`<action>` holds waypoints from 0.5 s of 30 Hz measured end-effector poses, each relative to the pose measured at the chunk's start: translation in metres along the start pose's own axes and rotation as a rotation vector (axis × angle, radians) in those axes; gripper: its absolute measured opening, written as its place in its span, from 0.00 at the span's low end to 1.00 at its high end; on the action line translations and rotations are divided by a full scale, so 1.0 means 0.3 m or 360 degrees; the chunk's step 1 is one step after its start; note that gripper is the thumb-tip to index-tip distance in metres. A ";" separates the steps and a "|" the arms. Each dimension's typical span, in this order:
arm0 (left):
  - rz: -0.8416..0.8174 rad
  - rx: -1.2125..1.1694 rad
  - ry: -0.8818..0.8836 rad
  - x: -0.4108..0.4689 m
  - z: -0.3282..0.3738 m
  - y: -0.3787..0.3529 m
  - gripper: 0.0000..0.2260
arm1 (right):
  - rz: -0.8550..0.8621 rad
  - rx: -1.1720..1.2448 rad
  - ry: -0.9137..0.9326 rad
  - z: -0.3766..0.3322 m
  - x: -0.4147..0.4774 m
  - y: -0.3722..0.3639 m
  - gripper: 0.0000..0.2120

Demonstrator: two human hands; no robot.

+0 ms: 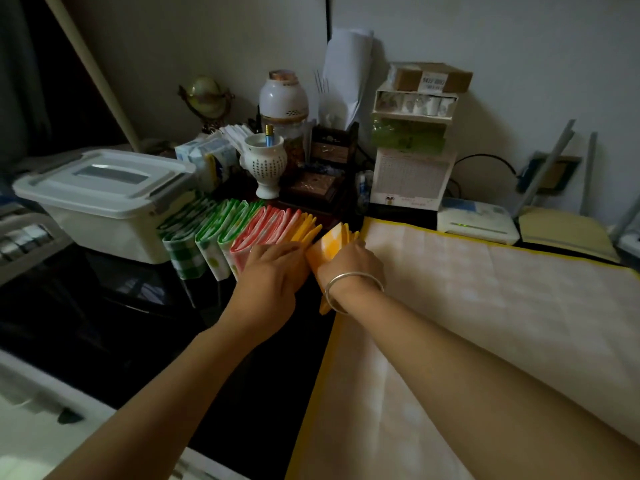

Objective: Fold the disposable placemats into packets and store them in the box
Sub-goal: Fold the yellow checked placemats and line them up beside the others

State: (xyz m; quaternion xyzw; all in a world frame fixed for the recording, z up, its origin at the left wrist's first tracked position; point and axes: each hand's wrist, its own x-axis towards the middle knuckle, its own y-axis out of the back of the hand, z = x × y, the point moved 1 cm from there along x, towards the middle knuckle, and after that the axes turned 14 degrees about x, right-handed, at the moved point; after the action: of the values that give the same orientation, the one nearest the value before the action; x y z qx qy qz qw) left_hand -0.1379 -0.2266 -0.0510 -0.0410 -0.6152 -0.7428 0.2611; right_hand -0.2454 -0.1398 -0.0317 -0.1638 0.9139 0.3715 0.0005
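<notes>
A row of folded placemat packets stands on edge on the dark table: green ones [188, 237], then red ones [268, 225], then yellow ones [306, 228]. My left hand [273, 271] presses flat against the red and yellow end of the row. My right hand [346, 266], with a silver bangle on the wrist, grips a folded yellow packet [329, 244] at the right end of the row. An unfolded placemat with a yellow border [485, 306] lies spread under my right forearm. The white plastic box [104, 199] sits left of the row with its lid shut.
Behind the row stand a white vase [265, 164], a jar with a white lid [284, 105], a dark wooden holder [332, 150], stacked cartons [412, 133] and a white router [474, 220]. A small globe [206, 98] stands at the back left.
</notes>
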 end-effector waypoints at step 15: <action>-0.0174 0.0691 -0.0348 0.043 -0.005 -0.054 0.25 | -0.0416 -0.0100 0.0325 0.041 -0.002 -0.005 0.22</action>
State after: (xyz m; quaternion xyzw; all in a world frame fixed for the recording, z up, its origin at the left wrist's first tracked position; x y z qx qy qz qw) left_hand -0.1558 -0.2306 -0.0609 -0.0306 -0.7863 -0.5973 0.1550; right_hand -0.2458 -0.1322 -0.0414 -0.3183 0.8679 0.3781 -0.0492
